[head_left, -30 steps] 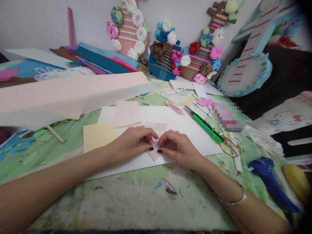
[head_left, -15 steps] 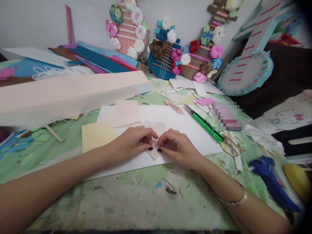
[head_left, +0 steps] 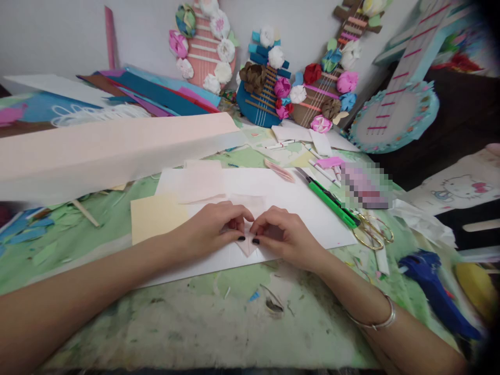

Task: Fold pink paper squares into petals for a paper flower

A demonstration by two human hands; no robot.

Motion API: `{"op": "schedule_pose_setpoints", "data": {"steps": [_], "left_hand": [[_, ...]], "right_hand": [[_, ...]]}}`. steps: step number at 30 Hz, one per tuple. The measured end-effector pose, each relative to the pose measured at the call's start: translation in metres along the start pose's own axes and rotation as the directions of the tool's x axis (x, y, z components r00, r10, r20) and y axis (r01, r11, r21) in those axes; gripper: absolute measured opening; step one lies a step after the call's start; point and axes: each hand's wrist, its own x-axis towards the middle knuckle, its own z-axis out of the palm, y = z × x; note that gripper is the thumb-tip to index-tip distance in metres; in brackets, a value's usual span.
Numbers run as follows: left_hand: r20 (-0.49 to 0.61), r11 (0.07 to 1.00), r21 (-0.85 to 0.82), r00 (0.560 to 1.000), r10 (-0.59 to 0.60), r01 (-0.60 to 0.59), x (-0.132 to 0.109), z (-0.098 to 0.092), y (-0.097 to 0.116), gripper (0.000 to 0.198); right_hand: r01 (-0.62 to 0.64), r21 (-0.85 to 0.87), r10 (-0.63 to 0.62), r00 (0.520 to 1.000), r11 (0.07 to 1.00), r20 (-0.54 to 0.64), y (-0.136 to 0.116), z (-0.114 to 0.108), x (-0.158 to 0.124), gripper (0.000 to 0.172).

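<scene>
Pale pink paper (head_left: pixel 247 248) in left fingers (head_left: pixel 239 210) and right fingers (head_left: pixel 264 217), nearly closed.

Right hand (head_left: pixel 291 237) slightly nearer left hand (head_left: pixel 213 225)

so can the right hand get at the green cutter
Probably yes, once the right hand leaves the folded paper; nothing visible lies between that hand and the green cutter.

On the table (head_left: pixel 234 333), the board (head_left: pixel 312 229) lies before the person, bearing a paper piece (head_left: pixel 247 250) between the left hand (head_left: pixel 219 225) and the right hand (head_left: pixel 284 234). Along the board's right edge lies the utility knife (head_left: pixel 333 202), its near end beside the scissors (head_left: pixel 372 240), with the glue gun (head_left: pixel 435 289) farther right and nearer. Toy guitars (head_left: pixel 260 109) stand behind; a long paper sheet (head_left: pixel 117 143) lies back left.
</scene>
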Motion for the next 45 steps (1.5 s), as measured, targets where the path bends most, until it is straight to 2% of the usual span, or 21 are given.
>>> {"op": "schedule_pose_setpoints", "data": {"steps": [5, 9, 11, 17, 20, 23, 33, 36, 38, 41, 45], "left_hand": [[-0.012, 1.0, 0.012, 1.0, 0.007, -0.007, 0.0, 0.0, 0.0, 0.02], [-0.043, 0.998, 0.046, 0.998, 0.047, -0.045, -0.001, -0.001, 0.001, 0.012], [-0.054, 0.992, 0.071, 0.993, 0.11, -0.106, -0.003, -0.001, 0.002, 0.006], [-0.023, 0.906, 0.199, 0.922, 0.386, -0.374, -0.012, 0.002, 0.008, 0.023], [0.027, 0.854, 0.273, 0.891, 0.453, -0.442, -0.015, 0.003, 0.013, 0.026], [0.032, 0.863, 0.28, 0.903, 0.429, -0.42, -0.017, 0.004, 0.014, 0.026], [0.026, 0.954, 0.14, 0.964, 0.264, -0.265, -0.017, 0.009, 0.021, 0.016], [0.045, 0.97, 0.113, 0.976, 0.214, -0.218, -0.017, 0.007, 0.023, 0.004], [0.067, 0.975, 0.098, 0.979, 0.195, -0.201, -0.018, 0.005, 0.022, 0.007], [0.09, 0.974, 0.081, 0.975, 0.204, -0.212, -0.019, 0.002, 0.02, 0.012], [0.146, 0.931, 0.164, 0.941, 0.305, -0.327, -0.02, -0.001, 0.022, 0.021]], "right_hand": [[0.102, -0.028, -0.101, 0.995, 0.994, 0.023, 0.001, 0.0, 0.001, 0.014], [0.124, -0.07, -0.121, 0.992, 0.99, 0.046, 0.002, 0.0, 0.0, 0.019], [0.121, -0.086, -0.117, 0.992, 0.989, 0.044, 0.002, -0.001, -0.001, 0.02], [0.09, -0.11, -0.087, 0.996, 0.99, 0.025, 0.003, 0.0, -0.003, 0.021], [0.086, -0.104, -0.084, 0.996, 0.991, 0.021, 0.003, 0.0, -0.003, 0.022], [0.087, -0.097, -0.085, 0.996, 0.991, 0.021, 0.003, 0.001, -0.003, 0.022], [0.096, -0.102, -0.095, 0.995, 0.99, 0.018, 0.004, 0.001, -0.003, 0.021], [0.093, -0.102, -0.092, 0.996, 0.99, 0.016, 0.003, 0.001, -0.003, 0.024], [0.093, -0.099, -0.092, 0.996, 0.991, 0.017, 0.003, 0.001, -0.003, 0.023], [0.097, -0.096, -0.096, 0.995, 0.991, 0.019, 0.004, 0.002, -0.002, 0.02], [0.097, -0.092, -0.096, 0.995, 0.991, 0.015, 0.005, 0.001, -0.002, 0.021]]}}
